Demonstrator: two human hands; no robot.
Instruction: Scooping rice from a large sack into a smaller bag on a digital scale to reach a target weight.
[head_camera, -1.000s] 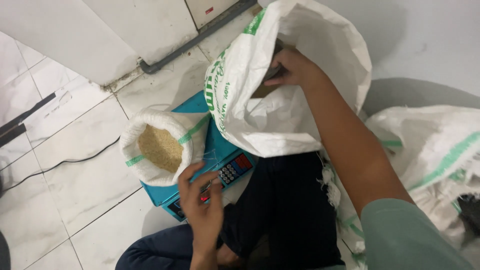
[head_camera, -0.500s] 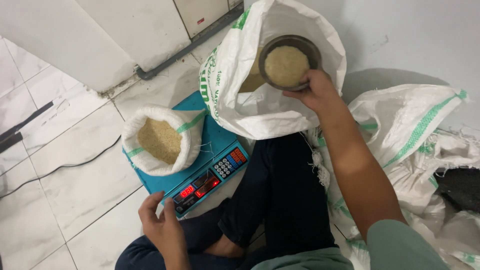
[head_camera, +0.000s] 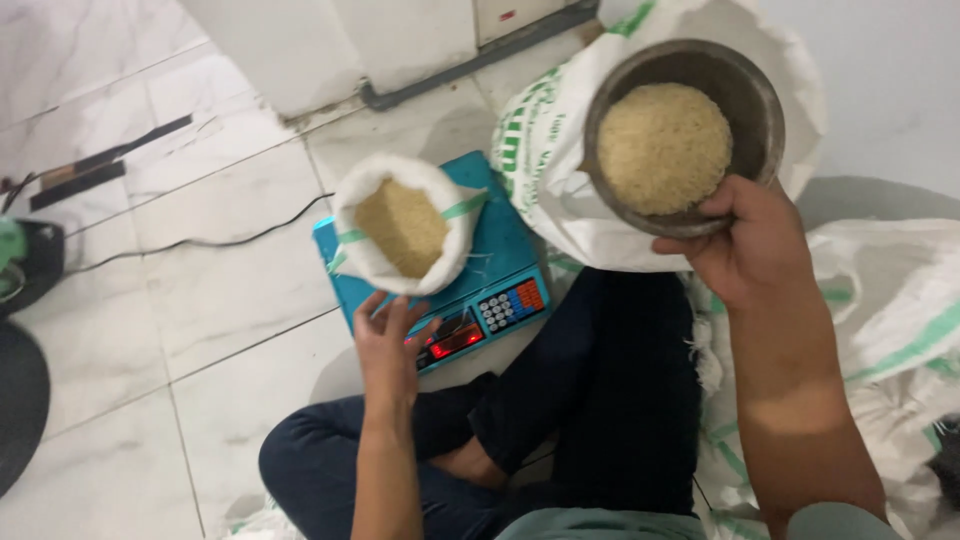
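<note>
My right hand (head_camera: 745, 240) grips the near rim of a dark metal bowl (head_camera: 760, 90) heaped with pale rice, held in the air over a large white woven sack (head_camera: 545, 185). A small white sack (head_camera: 370, 255) with its top rolled down, full of rice, stands on a teal electronic scale (head_camera: 505, 240) on the floor. My left hand (head_camera: 388, 338), fingers spread, reaches to the small sack's near edge, just left of the scale's red display and keypad.
White floor tiles (head_camera: 200, 290) spread to the left, crossed by a black cable (head_camera: 220, 240). More white sacks with green stripes (head_camera: 890, 320) lie at the right. Dark objects sit at the far left edge. My dark-trousered legs (head_camera: 600, 400) are folded below the scale.
My right hand has lifted the rice-filled bowl out of the big sack and higher toward the camera. My left hand has moved from the scale's front up to the small sack.
</note>
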